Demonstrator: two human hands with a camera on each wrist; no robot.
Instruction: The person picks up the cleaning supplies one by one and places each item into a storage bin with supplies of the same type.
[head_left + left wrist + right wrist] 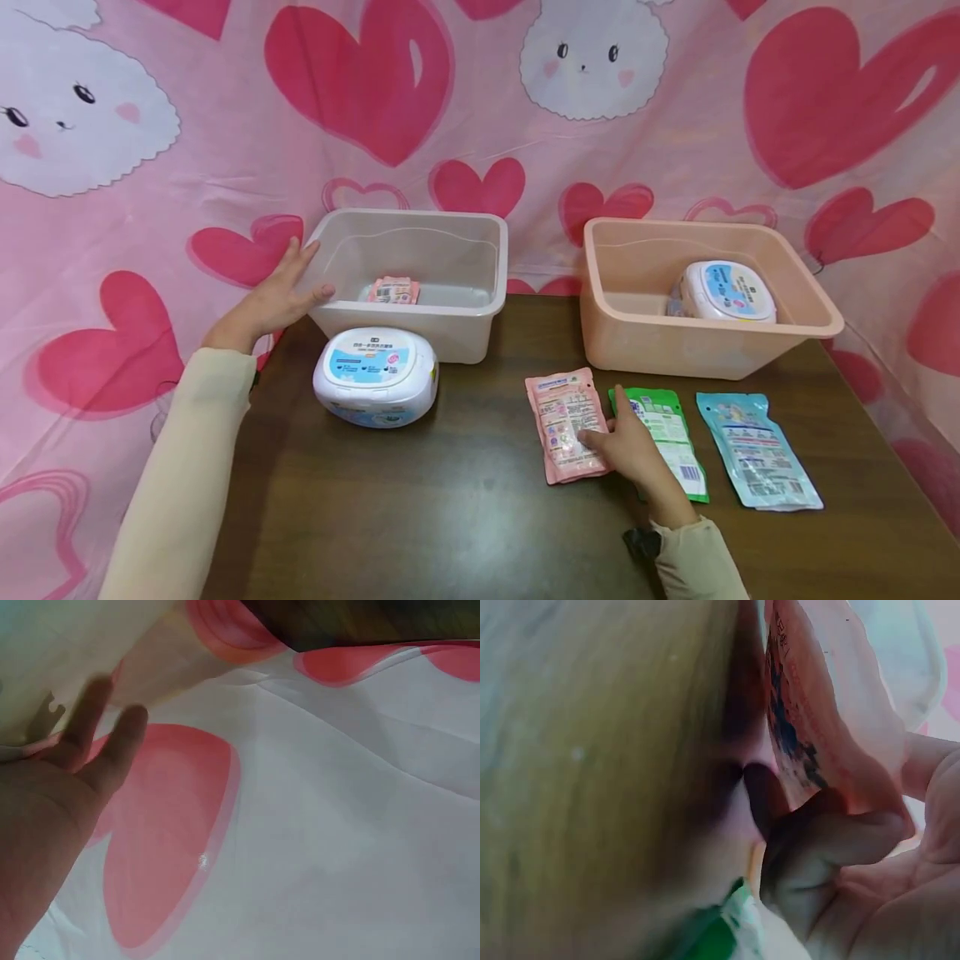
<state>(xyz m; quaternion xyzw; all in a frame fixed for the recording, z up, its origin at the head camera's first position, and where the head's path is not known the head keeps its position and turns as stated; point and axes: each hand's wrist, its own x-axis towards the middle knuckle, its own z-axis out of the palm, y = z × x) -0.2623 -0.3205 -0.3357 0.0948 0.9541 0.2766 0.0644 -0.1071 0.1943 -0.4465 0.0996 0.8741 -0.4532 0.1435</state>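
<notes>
In the head view my left hand (273,300) rests at the left rim of a grey plastic bin (405,312), fingers spread and mostly straight. The left wrist view shows two straight fingers (124,742) beside a pale translucent surface. My right hand (633,446) pinches the right edge of a pink pouch (566,421), thumb on top. In the right wrist view the pouch (840,712) is tilted up, with curled fingers (817,840) beneath it. A green pouch (671,437) lies partly under the right hand. Right of it lies a blue pouch (761,454).
A white lidded tub (375,379) stands before the grey bin, which contains a small pink packet (395,290). At the right, a peach bin (697,342) holds another white tub (731,292). Behind the brown table (450,517) hangs a pink heart-patterned cloth (480,125).
</notes>
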